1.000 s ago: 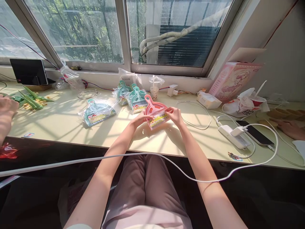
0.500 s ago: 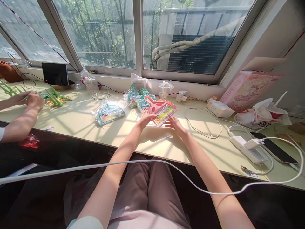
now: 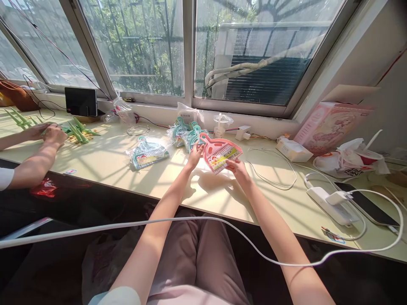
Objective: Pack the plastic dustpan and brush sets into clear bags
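A pink mini dustpan (image 3: 222,146) with bristles and a yellow label across its front is held above the table, its looped handle pointing up and left. My right hand (image 3: 239,170) grips its lower right edge, thumb over the label. At the left edge, near the handle, the curled fingers of my left hand (image 3: 195,156) are on it, partly hidden. Just behind lie several teal dustpans (image 3: 193,134) in clear plastic. Another wrapped teal dustpan (image 3: 149,154) lies flat to the left.
A white cable (image 3: 133,225) crosses in front of my forearms. On the right are a power strip (image 3: 330,205), a phone (image 3: 369,203) and a pink box (image 3: 333,123). A lidded cup (image 3: 219,129) stands behind. Another person's hands (image 3: 52,134) work at left beside green leaf-like pieces (image 3: 79,130).
My left hand has shifted up along the pink dustpan's left side toward the handle. The dustpan has turned to face me more, and my right thumb now lies over its label.
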`<state>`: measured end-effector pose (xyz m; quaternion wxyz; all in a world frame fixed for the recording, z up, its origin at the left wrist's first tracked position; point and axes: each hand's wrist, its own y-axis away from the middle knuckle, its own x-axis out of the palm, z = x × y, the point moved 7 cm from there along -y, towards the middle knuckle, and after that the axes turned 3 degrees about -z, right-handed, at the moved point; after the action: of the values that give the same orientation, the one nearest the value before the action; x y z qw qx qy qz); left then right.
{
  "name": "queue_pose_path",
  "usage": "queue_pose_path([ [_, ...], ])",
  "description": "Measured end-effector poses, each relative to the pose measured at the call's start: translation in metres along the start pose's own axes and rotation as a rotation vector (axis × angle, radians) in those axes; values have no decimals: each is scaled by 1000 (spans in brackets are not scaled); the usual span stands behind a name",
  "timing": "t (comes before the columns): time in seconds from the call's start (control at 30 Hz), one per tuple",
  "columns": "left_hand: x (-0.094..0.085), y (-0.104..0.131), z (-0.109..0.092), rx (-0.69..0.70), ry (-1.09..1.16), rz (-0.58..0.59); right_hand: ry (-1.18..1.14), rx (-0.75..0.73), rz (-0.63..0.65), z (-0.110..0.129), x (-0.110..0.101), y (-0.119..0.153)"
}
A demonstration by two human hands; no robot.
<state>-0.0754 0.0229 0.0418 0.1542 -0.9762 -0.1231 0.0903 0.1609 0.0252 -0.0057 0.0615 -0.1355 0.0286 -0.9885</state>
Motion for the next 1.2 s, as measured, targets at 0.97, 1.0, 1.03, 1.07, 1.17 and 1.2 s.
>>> queue_pose_path([
  [0.97, -98, 23, -13, 148, -1173, 145, -98, 18, -269, 9, -43, -14],
  [1.0, -86, 27, -12, 157, -1185, 173, -72, 14, -213, 11, -38, -12],
  [1.03, -74, 30, -9, 162, -1195, 215, -51, 10, -162, 13, -33, -10],
  [1.07, -62, 35, -6, 169, -1209, 258, -39, 7, -118, 15, -29, -8],
  [1.17, -41, 45, 0, 211, -1274, 300, -25, 36, -19, 16, -20, -4],
  [1.2, -39, 47, 1, 232, -1299, 287, -20, 52, 8, 15, -18, -3],
])
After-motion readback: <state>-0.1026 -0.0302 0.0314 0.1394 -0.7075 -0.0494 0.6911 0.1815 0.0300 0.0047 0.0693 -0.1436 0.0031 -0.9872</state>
